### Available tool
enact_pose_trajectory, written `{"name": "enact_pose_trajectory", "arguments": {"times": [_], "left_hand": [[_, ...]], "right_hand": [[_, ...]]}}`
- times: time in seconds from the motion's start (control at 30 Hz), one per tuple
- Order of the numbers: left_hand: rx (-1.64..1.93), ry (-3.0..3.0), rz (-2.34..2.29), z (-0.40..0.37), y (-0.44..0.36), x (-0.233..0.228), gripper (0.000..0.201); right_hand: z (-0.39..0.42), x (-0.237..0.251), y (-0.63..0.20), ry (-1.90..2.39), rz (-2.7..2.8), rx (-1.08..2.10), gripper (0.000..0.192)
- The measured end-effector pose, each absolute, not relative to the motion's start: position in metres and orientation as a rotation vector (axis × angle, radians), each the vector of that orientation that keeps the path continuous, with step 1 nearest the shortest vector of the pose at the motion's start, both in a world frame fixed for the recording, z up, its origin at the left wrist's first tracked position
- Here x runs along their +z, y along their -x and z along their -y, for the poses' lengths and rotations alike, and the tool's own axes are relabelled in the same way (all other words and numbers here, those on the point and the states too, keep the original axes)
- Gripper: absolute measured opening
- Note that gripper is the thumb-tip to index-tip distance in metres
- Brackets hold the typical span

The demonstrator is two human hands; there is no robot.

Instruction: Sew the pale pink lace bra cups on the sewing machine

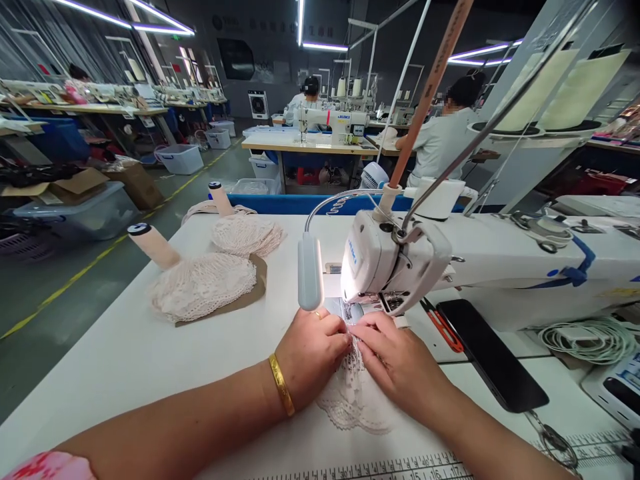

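Under the needle area of a white sewing machine [373, 257] lies a pale lace piece [353, 400], its scalloped edge spread toward me on the table. My left hand [313, 353] pinches the lace from the left, fingers closed, just in front of the presser foot. From the right, my right hand [395, 360] has its fingers pressed together on the same lace, close to the left fingertips. The bit of lace between the fingertips is mostly hidden. A lit lamp [311, 272] on a bent neck hangs above my left hand.
Lace stacks [205, 287] and a thread cone [153, 245] lie on the table's left. Right of the machine are red-handled snips [444, 327], a black phone [493, 353] and a coiled cable [587, 340]. A printed ruler [400, 467] runs along the front edge. Other people sit at machines beyond.
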State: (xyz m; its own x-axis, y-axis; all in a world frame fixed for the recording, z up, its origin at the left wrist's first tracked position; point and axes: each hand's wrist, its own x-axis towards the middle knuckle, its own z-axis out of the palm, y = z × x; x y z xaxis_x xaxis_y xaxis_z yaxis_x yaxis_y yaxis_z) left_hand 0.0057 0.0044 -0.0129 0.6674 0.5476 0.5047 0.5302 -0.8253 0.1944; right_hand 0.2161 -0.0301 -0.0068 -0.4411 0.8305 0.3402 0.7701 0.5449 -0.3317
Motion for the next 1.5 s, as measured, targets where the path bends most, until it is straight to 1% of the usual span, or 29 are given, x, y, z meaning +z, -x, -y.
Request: {"name": "enact_pose_trajectory", "arguments": {"times": [0.33,0.77,1.03,1.33,1.4,1.5], "left_hand": [[0.694,-2.85,-1.036,0.004,-0.005,-0.005,0.02],[0.636,-2.865,-1.125,0.006,-0.009,-0.007,0.022],[0.609,-2.852,-1.125,0.006,-0.009,-0.007,0.023],[0.476,-2.799,-1.169,0.004,-0.01,-0.002,0.025],[0.394,-2.772,-1.135,0.003,-0.005,0.007,0.035],[0.2,-2.763,-0.959,0.001,0.006,0.025,0.062]], "right_hand": [[0.022,-0.013,-0.221,1.378,2.354,-0.039,0.034],[0.018,-0.021,-0.222,1.453,2.336,-0.143,0.037],[0.018,-0.02,-0.221,1.426,2.343,-0.19,0.037],[0.015,-0.023,-0.223,1.446,2.295,-0.135,0.038],[0.017,-0.02,-0.226,1.435,2.321,-0.115,0.035],[0.025,-0.007,-0.231,1.35,2.408,0.02,0.024]]}}
